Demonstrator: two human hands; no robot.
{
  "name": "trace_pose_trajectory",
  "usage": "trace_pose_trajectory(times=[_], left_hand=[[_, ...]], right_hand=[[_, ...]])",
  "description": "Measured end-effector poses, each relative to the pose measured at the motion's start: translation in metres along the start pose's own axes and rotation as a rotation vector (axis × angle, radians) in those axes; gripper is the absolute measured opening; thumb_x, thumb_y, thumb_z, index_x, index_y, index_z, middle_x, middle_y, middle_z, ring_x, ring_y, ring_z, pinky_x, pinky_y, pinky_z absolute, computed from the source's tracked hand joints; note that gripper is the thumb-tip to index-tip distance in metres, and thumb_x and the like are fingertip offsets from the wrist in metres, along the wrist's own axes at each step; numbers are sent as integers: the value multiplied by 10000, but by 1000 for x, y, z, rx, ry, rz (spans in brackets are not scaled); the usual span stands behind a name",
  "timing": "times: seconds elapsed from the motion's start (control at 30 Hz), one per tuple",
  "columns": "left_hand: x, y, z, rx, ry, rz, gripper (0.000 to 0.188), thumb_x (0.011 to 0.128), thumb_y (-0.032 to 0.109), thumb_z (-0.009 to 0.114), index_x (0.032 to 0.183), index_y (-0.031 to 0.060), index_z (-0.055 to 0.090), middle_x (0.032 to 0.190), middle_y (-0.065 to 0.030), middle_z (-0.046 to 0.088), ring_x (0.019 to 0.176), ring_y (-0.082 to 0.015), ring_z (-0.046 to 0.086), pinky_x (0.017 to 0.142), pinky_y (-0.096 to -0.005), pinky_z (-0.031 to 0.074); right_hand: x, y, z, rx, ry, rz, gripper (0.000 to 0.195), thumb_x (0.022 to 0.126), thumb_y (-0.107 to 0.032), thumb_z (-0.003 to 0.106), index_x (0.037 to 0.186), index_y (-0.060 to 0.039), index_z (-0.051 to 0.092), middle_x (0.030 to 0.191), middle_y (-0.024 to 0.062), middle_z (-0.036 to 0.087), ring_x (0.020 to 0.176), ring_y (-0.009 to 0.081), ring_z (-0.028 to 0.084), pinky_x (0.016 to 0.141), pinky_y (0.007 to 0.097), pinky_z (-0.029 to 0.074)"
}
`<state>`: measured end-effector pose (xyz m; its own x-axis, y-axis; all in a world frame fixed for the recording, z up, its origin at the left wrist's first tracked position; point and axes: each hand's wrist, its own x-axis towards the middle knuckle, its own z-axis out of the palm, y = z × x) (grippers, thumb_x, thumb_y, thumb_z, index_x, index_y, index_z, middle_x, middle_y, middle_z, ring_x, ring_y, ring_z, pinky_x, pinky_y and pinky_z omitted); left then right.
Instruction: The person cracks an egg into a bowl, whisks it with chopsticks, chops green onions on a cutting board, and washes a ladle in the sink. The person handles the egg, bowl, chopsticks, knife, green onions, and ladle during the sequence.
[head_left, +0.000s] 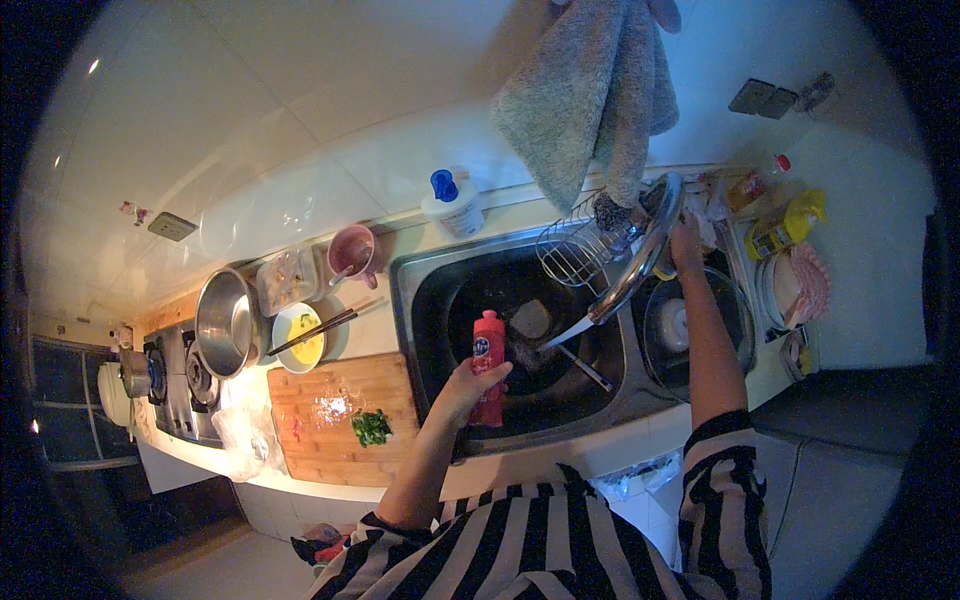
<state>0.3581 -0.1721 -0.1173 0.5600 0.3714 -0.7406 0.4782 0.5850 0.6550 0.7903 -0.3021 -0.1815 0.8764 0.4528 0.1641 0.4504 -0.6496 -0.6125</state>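
My left hand is closed around a red plastic bottle with a red cap, held upright over the near side of the dark sink basin. My right hand reaches to the back of the sink, beside the base of the curved chrome faucet. Its fingers are partly hidden, so I cannot tell whether they grip anything. Water streams from the spout into the basin. Below the stream lie a roundish, pale object and a utensil with a metal handle.
Left of the sink lies a wooden cutting board with chopped greens. Behind it stand a bowl of beaten egg with chopsticks, a steel pot and a pink mug. A wire rack sits over the basin; a grey towel hangs above.
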Motion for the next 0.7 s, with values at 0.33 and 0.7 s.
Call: trace_pose_trajectory(times=[0.33,0.7], left_hand=[[3,-44,1,-297,-147,-185,467,826,416,665,1100,66,520,924,-89,656,815,-210,647,699,-346,530],[-8,-52,-16,-319,-179,-190,476,848,366,656,1149,36,489,984,-110,637,859,-210,639,757,-332,533]], right_hand=[[-97,-1,0,-46,4,125,368,849,-125,446,1161,66,490,1087,298,521,969,434,506,865,504,402],[-274,-11,97,-27,-1070,418,217,878,-86,463,876,30,647,888,212,632,827,331,612,710,438,481]])
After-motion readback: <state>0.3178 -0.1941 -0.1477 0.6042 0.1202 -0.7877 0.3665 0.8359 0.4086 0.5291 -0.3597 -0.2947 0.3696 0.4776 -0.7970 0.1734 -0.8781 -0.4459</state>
